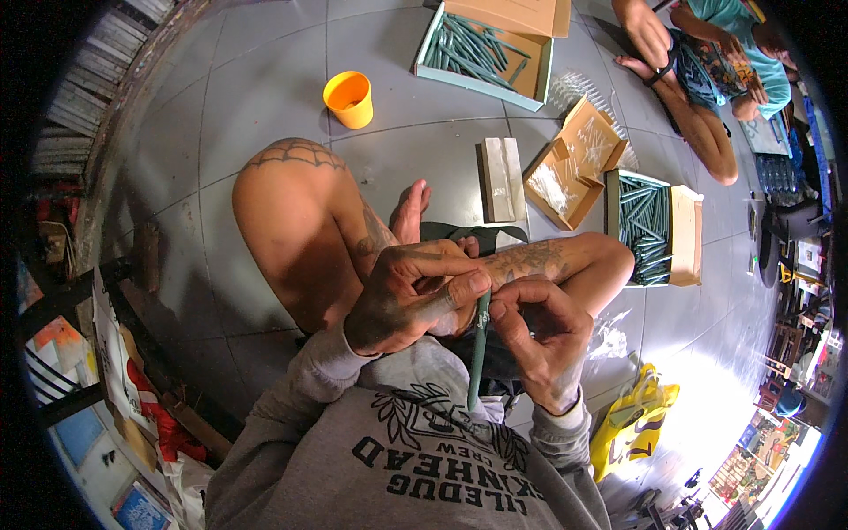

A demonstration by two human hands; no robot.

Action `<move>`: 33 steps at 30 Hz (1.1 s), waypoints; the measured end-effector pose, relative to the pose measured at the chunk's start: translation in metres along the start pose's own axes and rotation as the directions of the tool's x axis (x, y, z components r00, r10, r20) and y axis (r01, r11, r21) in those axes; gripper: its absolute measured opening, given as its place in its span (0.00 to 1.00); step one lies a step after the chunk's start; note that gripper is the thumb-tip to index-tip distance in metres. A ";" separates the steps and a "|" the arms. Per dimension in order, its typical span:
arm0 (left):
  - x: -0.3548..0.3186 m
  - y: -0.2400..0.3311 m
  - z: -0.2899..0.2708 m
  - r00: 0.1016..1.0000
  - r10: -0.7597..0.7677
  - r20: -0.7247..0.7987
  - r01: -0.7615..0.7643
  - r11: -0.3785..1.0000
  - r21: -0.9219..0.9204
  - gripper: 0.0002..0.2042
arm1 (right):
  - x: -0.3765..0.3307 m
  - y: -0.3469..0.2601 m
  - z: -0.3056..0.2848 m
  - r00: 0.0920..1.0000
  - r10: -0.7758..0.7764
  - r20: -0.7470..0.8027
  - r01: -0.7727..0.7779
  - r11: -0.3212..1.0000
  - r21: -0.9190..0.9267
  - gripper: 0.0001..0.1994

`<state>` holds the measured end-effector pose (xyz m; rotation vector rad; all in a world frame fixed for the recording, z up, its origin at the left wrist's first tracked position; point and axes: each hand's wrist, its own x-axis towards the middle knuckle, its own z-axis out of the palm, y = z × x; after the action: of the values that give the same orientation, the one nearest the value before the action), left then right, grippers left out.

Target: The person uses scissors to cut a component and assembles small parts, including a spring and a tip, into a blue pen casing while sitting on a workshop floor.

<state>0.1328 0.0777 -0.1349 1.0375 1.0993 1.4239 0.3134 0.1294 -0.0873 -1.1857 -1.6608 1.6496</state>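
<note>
— Grey floor, tiled. What's held?
— Green pen, pointing away from the sweatshirt. Left hand: thumb and finger clamped on its far end. Right hand: fingertips together beside it; grip, can't tell.
— Why so?
— Probably brings that end within reach of both hands.
— Obstacles?
— Bent leg, between hands and pen box; flap folded out past its right edge, likely for easy reach. Carton: clear bits near its left corner.

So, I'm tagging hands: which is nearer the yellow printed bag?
Right. In the picture, the right hand is above and left of the yellow printed bag; the left hand is farther left.
</note>
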 end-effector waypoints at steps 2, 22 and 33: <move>0.001 0.001 0.000 0.999 -0.031 0.027 0.032 0.997 -0.066 0.08 | 0.001 -0.002 -0.001 0.993 -0.120 0.021 0.122 0.988 -0.095 0.05; -0.011 -0.011 0.014 0.929 -0.354 0.108 0.353 0.759 -0.547 0.14 | 0.012 0.011 -0.014 0.586 -0.741 0.328 0.779 0.404 -0.480 0.20; -0.012 -0.011 0.018 0.902 -0.414 0.120 0.407 0.725 -0.557 0.13 | 0.011 0.026 -0.009 0.539 -0.804 0.252 0.796 0.389 -0.463 0.19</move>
<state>0.1537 0.0680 -0.1426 0.3168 0.7621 1.2678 0.3211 0.1404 -0.1141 -0.3675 -2.2481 0.5417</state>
